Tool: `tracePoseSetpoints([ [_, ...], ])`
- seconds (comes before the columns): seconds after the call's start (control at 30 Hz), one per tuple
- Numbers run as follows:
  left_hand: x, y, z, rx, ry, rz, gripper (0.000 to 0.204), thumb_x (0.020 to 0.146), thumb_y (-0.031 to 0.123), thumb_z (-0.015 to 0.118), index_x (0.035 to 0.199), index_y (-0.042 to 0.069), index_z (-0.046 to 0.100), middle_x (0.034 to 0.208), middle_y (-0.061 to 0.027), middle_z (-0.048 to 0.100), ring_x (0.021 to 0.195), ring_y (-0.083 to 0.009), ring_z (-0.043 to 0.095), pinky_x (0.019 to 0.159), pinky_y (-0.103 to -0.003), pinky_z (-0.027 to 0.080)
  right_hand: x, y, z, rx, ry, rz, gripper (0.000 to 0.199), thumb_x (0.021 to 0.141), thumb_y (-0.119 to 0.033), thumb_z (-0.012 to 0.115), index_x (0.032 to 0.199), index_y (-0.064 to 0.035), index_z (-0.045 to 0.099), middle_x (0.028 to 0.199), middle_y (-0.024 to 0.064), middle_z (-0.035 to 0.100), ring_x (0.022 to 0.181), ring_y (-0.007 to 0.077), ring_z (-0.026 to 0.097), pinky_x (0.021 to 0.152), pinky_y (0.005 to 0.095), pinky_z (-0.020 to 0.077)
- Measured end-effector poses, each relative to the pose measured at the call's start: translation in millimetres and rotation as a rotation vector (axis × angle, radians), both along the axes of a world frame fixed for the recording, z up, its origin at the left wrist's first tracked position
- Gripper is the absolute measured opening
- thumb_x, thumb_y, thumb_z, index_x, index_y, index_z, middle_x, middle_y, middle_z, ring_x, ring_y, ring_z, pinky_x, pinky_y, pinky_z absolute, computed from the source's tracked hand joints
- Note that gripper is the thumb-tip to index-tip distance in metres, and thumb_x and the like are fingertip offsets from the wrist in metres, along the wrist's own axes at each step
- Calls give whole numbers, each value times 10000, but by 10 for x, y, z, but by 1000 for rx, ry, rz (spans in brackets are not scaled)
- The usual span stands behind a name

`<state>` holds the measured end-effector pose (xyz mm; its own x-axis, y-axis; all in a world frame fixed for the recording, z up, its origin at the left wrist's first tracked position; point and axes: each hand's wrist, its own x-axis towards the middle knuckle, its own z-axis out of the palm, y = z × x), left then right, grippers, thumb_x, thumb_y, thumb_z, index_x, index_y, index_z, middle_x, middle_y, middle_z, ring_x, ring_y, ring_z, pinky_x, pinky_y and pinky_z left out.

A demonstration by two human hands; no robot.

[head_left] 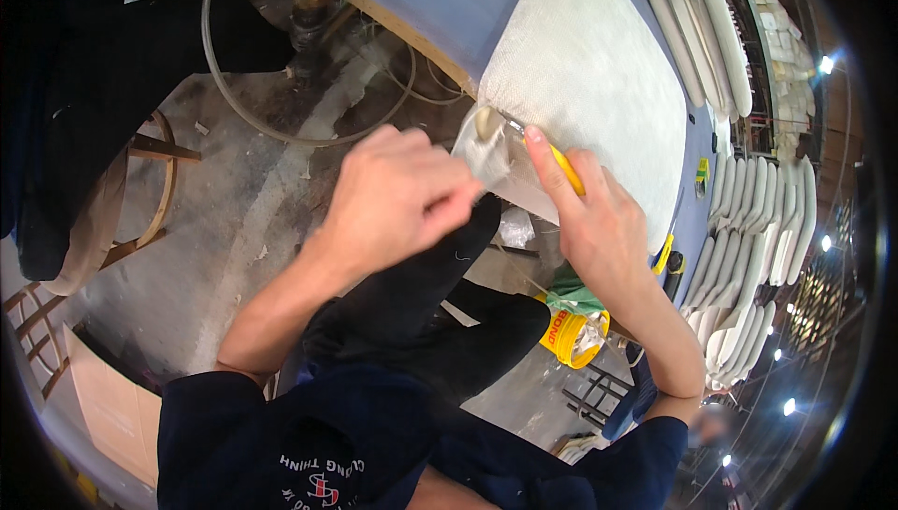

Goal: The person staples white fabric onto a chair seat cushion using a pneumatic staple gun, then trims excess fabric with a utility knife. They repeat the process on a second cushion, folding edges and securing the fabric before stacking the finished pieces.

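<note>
A white textured panel (589, 61) lies over the edge of a blue-grey table, its near corner toward me. My right hand (599, 211) grips a yellow-handled tool (567, 171) with a slim metal shank, thumb along the handle. The tool's tip reaches a small cream-coloured piece (485, 123) at the panel's corner; its kind is unclear. Thin translucent plastic film (484, 158) hangs around that corner. Close beside the film, my left hand (402, 194) is curled with thumb and fingers pressed together. Whatever it pinches is hidden.
Under the table's right side stands a yellow bucket (572, 334) beside a green bag (572, 291). White padded panels (702, 28) are stacked on the right, several more below. A clear hose (208, 51) loops over the floor at left. A wooden stool (166, 150) stands there near another person.
</note>
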<state>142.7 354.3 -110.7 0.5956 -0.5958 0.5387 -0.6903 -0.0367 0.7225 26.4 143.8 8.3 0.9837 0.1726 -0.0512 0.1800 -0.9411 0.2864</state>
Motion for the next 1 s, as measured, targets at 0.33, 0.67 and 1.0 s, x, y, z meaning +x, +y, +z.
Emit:
tracePoseSetpoints([
  [0.33,-228,-78,-28,-103,72,9,193,827,97,814,727,87,649,661,-32,577,644,-241,549,651,-373,417,-54,-40,125,26,-2,-44,889,812,55,673,1616,-290,514,1029,74,584,793,278,675,678,405,588],
  [0.67,-311,47,-3,-21,56,-136,247,806,79,811,674,102,604,622,-25,538,616,-247,523,626,-379,400,-229,-156,291,40,58,-140,867,843,55,653,1607,-332,517,966,78,575,722,289,673,630,419,568],
  [1.0,-650,88,16,-103,107,-349,265,755,115,830,657,103,584,659,-23,529,714,-258,557,680,-376,436,-692,-464,237,-47,11,-161,868,857,30,668,1619,-350,501,934,67,581,767,268,662,672,400,559],
])
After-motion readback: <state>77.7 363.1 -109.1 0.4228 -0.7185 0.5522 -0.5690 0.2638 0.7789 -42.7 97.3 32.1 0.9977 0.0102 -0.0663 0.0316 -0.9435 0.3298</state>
